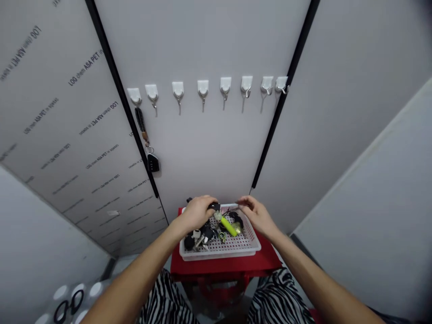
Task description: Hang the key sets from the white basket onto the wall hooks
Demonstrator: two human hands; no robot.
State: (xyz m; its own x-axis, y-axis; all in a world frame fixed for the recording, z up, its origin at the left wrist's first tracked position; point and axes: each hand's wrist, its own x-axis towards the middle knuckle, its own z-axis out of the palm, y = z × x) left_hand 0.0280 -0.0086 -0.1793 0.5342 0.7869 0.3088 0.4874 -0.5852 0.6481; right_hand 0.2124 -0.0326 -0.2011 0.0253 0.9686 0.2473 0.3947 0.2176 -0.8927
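Note:
A white perforated plastic basket (221, 255) holds several keys, key fobs and key rings, among them a bright yellow-green key chain (229, 226). At its far left side, my left hand (197, 212) is closed around a black key fob (213, 206). Over the far right corner is my right hand (256, 215), thumb and fingers drawn together; what they pinch, if anything, is too small to make out. On the wall, a black car key (153, 163) with a dark braided strap (140, 119) hangs from the leftmost hook (135, 96).
A red stool (216, 269) carries the basket, between knees in zebra-print cloth (168, 299). Several white adhesive hooks (203, 88) run in a row across the wall panel. Black scissors (69, 307) lie on white-capped containers at the lower left.

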